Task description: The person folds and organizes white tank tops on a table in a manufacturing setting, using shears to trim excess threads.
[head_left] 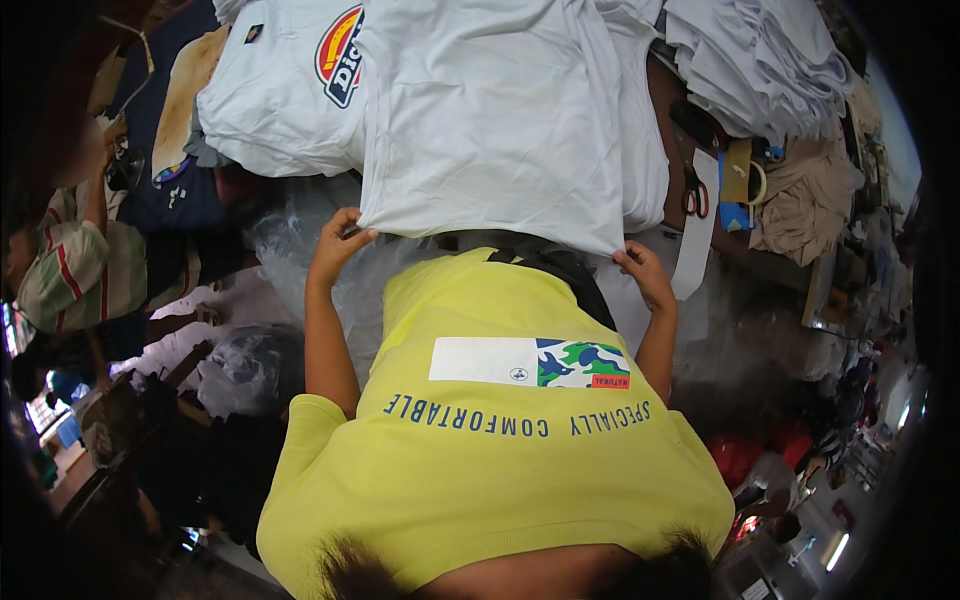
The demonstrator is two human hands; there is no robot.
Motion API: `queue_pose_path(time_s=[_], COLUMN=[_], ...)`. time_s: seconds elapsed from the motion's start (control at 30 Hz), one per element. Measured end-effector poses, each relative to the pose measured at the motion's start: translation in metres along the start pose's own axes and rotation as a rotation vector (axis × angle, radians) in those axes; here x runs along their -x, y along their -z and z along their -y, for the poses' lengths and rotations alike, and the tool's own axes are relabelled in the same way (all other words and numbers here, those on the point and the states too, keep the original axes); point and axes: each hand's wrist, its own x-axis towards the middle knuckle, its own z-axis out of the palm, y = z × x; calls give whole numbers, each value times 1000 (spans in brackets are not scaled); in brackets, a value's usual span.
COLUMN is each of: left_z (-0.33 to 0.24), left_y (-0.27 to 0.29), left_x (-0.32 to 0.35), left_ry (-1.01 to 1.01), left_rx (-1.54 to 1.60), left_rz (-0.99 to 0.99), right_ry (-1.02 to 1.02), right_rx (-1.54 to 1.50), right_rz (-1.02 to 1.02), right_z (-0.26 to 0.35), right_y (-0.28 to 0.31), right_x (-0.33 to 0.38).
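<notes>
A white T-shirt (490, 130) lies spread in front of me, its near hem stretched between my hands. My left hand (338, 245) pinches the left corner of that hem between thumb and fingers. At the right corner, my right hand (648, 274) grips the fabric the same way. The shirt's far end runs out of the top of the picture. Beneath and beside it are more white garments. On the left, a white shirt (265, 110) shows a red, yellow and dark blue printed emblem.
Folded white cloth (755, 65) is piled at the far right. Near it lie red-handled scissors (695, 197), a white strip (697, 245), a tape roll (757, 184) and bunched beige fabric (808, 195). Clear plastic (330, 260) hangs by my left arm. A person in a striped shirt (85, 270) is at left.
</notes>
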Motion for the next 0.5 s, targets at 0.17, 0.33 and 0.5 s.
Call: queue_pose_path(time_s=[0.17, 0.33, 0.5], left_z=[15, 30, 47], left_y=[2, 3, 0], left_x=[-3, -4, -14], left_ry=[-9, 31, -42], left_rx=[-9, 48, -208], left_rz=[-57, -62, -184], right_ry=[-161, -224, -239], right_rx=[-156, -256, -268], right_rz=[3, 4, -37], right_z=[-32, -55, -49], right_y=[-4, -6, -14], right_x=[-5, -6, -3])
